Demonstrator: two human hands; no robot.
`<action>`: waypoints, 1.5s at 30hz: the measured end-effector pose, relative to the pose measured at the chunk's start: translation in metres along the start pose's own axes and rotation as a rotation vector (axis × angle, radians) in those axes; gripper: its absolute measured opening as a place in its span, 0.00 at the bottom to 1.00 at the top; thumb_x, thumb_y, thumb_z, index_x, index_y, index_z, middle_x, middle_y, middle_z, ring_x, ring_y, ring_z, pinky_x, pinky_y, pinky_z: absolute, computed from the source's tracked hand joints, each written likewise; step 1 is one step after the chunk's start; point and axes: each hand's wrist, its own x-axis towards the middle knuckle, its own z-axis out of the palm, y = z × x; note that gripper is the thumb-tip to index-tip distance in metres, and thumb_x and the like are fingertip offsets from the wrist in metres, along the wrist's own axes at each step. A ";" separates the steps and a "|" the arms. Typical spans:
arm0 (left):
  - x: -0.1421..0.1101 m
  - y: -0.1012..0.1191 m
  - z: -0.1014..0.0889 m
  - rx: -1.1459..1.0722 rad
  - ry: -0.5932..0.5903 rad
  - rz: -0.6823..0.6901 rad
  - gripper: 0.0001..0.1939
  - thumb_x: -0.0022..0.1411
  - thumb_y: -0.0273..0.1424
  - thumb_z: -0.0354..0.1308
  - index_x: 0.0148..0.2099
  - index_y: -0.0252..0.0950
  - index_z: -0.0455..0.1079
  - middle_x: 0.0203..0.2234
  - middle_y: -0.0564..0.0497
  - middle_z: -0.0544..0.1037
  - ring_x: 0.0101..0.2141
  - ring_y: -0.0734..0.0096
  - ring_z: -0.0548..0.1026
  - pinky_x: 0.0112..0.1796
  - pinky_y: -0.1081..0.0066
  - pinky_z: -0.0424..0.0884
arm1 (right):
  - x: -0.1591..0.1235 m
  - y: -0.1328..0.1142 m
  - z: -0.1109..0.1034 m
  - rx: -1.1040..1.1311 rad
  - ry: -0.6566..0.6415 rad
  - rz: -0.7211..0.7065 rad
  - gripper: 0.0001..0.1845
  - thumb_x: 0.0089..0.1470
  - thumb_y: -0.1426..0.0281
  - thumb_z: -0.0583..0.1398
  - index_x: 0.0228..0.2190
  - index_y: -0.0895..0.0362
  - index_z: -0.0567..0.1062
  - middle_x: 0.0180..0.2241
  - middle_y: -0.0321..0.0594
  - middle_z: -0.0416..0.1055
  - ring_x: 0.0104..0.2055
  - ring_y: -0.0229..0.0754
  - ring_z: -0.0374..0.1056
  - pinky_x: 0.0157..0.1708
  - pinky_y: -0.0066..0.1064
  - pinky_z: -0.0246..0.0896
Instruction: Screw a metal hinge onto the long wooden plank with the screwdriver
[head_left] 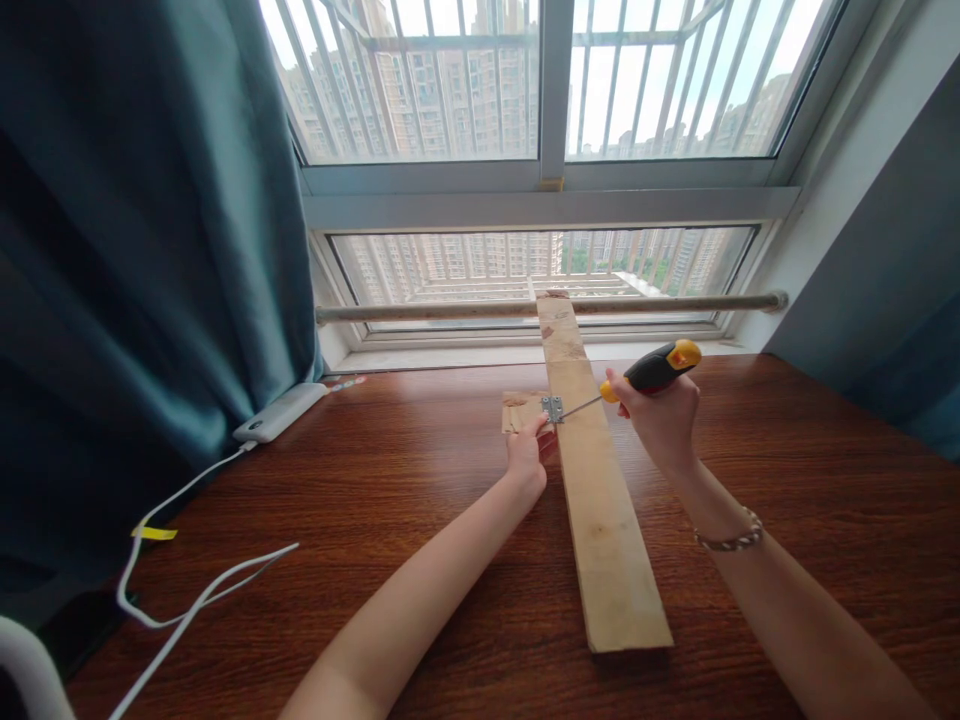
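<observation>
A long wooden board [600,490] lies lengthwise on the brown table, its far end by the window rail. Against its left edge sits a small wooden block [517,410], and a metal hinge [552,408] spans the two. My left hand [531,455] is closed on the small block, fingertips at the hinge. My right hand [664,415] grips a screwdriver [660,368] with a black and yellow handle. The screwdriver is tilted, and its shaft reaches down left to the hinge's lower right corner. Whether a screw is under the tip is too small to tell.
A white power strip [281,412] lies at the table's back left, with a white cable [187,600] looping forward. A blue curtain [165,200] hangs on the left. Behind the table, a metal rail [435,312] crosses the window.
</observation>
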 end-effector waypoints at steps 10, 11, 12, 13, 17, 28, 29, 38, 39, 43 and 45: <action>-0.019 0.009 0.009 -0.057 0.003 0.019 0.05 0.48 0.22 0.61 0.31 0.31 0.70 0.24 0.49 0.76 0.23 0.71 0.76 0.26 0.73 0.71 | 0.014 -0.016 -0.016 0.378 -0.487 0.218 0.23 0.32 0.64 0.71 0.32 0.59 0.73 0.33 0.42 0.78 0.22 0.38 0.71 0.23 0.31 0.71; -0.019 0.009 0.009 -0.059 0.003 0.023 0.05 0.48 0.22 0.61 0.31 0.31 0.70 0.24 0.49 0.76 0.23 0.72 0.76 0.27 0.73 0.71 | 0.014 -0.017 -0.018 0.387 -0.523 0.231 0.22 0.32 0.63 0.71 0.31 0.59 0.74 0.33 0.43 0.78 0.24 0.40 0.72 0.25 0.33 0.72; -0.018 0.009 0.009 -0.058 0.005 0.028 0.05 0.47 0.22 0.61 0.31 0.31 0.70 0.25 0.48 0.76 0.23 0.72 0.75 0.27 0.73 0.71 | 0.014 -0.018 -0.019 0.373 -0.532 0.234 0.21 0.32 0.63 0.71 0.30 0.59 0.75 0.33 0.43 0.78 0.25 0.42 0.73 0.27 0.35 0.73; -0.017 0.008 0.008 -0.053 0.007 0.029 0.06 0.47 0.22 0.61 0.31 0.31 0.70 0.25 0.48 0.76 0.23 0.72 0.75 0.26 0.73 0.71 | 0.014 -0.019 -0.019 0.330 -0.516 0.224 0.20 0.32 0.63 0.71 0.29 0.59 0.75 0.31 0.43 0.78 0.25 0.43 0.74 0.27 0.36 0.73; -0.008 0.004 0.004 -0.021 0.002 0.017 0.07 0.47 0.24 0.62 0.32 0.31 0.70 0.25 0.49 0.76 0.20 0.75 0.73 0.24 0.74 0.69 | 0.009 -0.017 -0.015 -0.067 -0.248 0.045 0.15 0.33 0.62 0.70 0.20 0.59 0.75 0.20 0.41 0.75 0.23 0.48 0.74 0.26 0.37 0.71; -0.010 0.004 0.004 -0.045 0.013 0.011 0.08 0.47 0.23 0.63 0.32 0.32 0.68 0.23 0.50 0.76 0.19 0.74 0.73 0.24 0.73 0.69 | 0.005 0.001 -0.002 -0.007 -0.013 -0.003 0.17 0.41 0.58 0.67 0.23 0.60 0.77 0.20 0.42 0.76 0.23 0.48 0.75 0.22 0.31 0.68; -0.011 0.005 0.005 -0.044 0.011 0.009 0.07 0.47 0.23 0.62 0.32 0.32 0.68 0.23 0.50 0.76 0.19 0.74 0.73 0.24 0.73 0.70 | 0.005 0.002 -0.001 -0.017 -0.018 -0.009 0.17 0.41 0.58 0.66 0.22 0.60 0.77 0.20 0.42 0.76 0.23 0.48 0.75 0.22 0.31 0.68; -0.014 0.006 0.005 -0.041 0.012 0.011 0.06 0.48 0.23 0.62 0.31 0.32 0.69 0.22 0.51 0.76 0.19 0.74 0.73 0.24 0.74 0.70 | 0.007 0.014 0.002 -0.074 -0.028 -0.042 0.16 0.39 0.59 0.67 0.25 0.59 0.76 0.22 0.41 0.76 0.22 0.46 0.73 0.21 0.31 0.66; -0.013 0.006 0.005 -0.040 0.013 0.015 0.07 0.47 0.23 0.62 0.31 0.33 0.69 0.23 0.51 0.76 0.19 0.75 0.73 0.24 0.74 0.70 | 0.007 0.014 0.002 0.006 -0.071 -0.011 0.16 0.40 0.60 0.67 0.28 0.59 0.76 0.24 0.41 0.77 0.22 0.44 0.73 0.19 0.29 0.65; -0.011 0.005 0.004 -0.038 -0.009 0.023 0.07 0.47 0.24 0.63 0.31 0.32 0.69 0.23 0.51 0.77 0.19 0.75 0.73 0.24 0.74 0.70 | 0.010 0.008 0.000 0.313 -0.251 0.098 0.18 0.38 0.64 0.69 0.32 0.59 0.74 0.31 0.41 0.77 0.20 0.38 0.71 0.17 0.27 0.66; -0.012 0.005 0.004 -0.041 -0.007 0.015 0.07 0.47 0.24 0.62 0.31 0.32 0.69 0.22 0.51 0.76 0.19 0.74 0.73 0.23 0.74 0.70 | 0.012 0.003 -0.002 0.383 -0.336 0.139 0.19 0.35 0.66 0.70 0.32 0.59 0.74 0.32 0.41 0.77 0.21 0.38 0.71 0.21 0.28 0.70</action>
